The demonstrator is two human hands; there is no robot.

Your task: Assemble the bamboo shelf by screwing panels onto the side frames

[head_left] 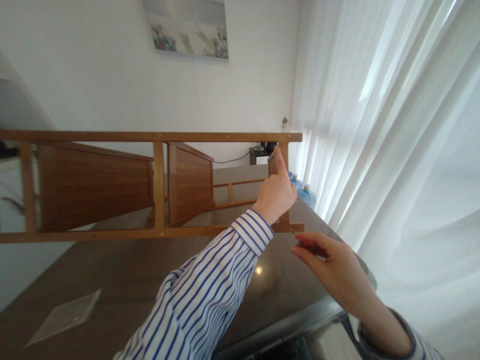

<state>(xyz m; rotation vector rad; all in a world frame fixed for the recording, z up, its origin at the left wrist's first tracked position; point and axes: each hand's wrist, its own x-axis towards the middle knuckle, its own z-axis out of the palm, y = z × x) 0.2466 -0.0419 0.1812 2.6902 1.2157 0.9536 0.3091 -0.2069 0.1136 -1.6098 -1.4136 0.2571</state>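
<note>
A wooden shelf rack (159, 185) lies on its side on the dark table, its slatted frame facing me. At the frame's right end, my left hand (275, 192) holds the end crosspiece, index finger stretched along it and the other fingers curled, partly hidden. Below and to the right, my right hand (330, 265) pinches a small thin metal piece, seemingly a hex key (293, 231), between thumb and fingertips. Its tip meets the lower rail near the rail's right end, where a screw would be hidden from view.
The dark table (150, 270) has a rounded front edge. A clear plastic bag (67, 315) lies at its left. Blue water bottles (307, 195) stand beyond the table, beside white curtains (375, 125). Behind is a small dark stand (258, 156); a picture (187, 30) hangs on the wall.
</note>
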